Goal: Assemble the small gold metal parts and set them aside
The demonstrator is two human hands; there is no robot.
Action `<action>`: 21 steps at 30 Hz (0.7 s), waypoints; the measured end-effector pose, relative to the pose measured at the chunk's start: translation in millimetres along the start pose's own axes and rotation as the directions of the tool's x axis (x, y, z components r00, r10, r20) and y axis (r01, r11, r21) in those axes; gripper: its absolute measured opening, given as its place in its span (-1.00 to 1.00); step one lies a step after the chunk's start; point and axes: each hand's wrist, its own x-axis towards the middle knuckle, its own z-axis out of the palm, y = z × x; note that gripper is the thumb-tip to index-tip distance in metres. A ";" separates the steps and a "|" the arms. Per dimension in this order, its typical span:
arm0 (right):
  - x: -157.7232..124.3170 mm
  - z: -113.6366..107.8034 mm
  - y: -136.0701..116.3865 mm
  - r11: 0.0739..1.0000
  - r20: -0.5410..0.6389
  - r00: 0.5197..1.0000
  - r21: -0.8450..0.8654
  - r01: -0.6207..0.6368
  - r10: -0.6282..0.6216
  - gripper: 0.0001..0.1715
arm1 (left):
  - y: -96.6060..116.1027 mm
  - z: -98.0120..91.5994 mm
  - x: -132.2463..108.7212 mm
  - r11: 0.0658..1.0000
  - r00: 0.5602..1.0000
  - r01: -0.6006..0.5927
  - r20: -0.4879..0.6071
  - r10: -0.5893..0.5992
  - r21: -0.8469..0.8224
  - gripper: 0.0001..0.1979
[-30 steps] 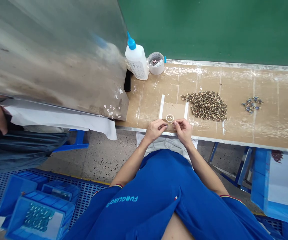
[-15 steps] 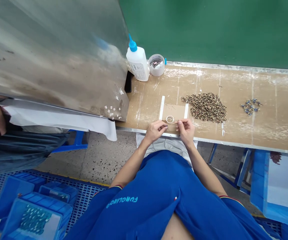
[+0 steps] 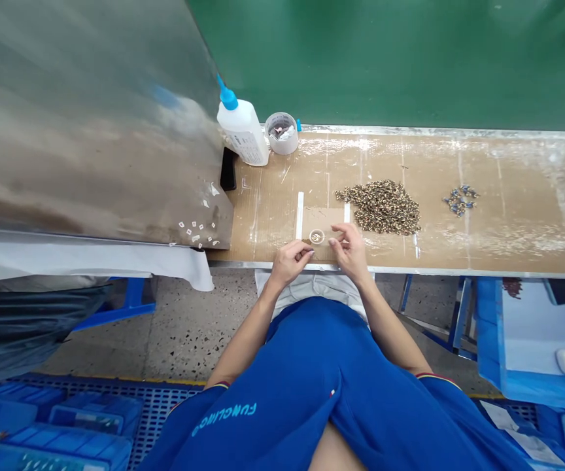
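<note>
Both my hands work at the near edge of a tan workbench (image 3: pixel 483 216). My left hand (image 3: pixel 290 258) is curled in a pinch on something too small to name. My right hand (image 3: pixel 347 248) is also pinched, fingertips close to the left hand's. Just beyond them a small clear ring-shaped cap (image 3: pixel 316 236) lies on a brown card square (image 3: pixel 322 222) framed by two white strips. A heap of small brass-coloured parts (image 3: pixel 380 206) lies right of the card.
A small cluster of blue-tipped parts (image 3: pixel 459 198) lies further right. A white squeeze bottle with a blue nozzle (image 3: pixel 239 131) and a tape roll (image 3: pixel 281 133) stand at the back left beside a metal panel (image 3: pixel 91 118). Blue crates (image 3: pixel 57 425) sit on the floor.
The view has swung right, so everything sits further left in the frame. My right hand has drawn a little away from the left; both stay near the card.
</note>
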 end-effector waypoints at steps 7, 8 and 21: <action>4.2 -51.8 27.1 0.924 -0.222 0.975 -0.375 -0.081 -0.005 -0.78 | -0.4 0.1 -0.2 1.000 1.000 0.006 -0.004 -0.006 -0.006 -0.86; 3.9 -55.1 29.8 0.913 -0.216 0.976 -0.398 -0.089 0.001 -0.79 | -0.3 0.1 -0.2 1.000 1.000 0.004 -0.004 -0.004 -0.007 -0.86; 14.6 -55.7 36.6 0.805 -0.021 1.000 -0.593 -0.029 0.020 -0.81 | -0.1 -0.5 0.4 1.000 1.000 0.017 0.002 -0.017 0.006 -0.86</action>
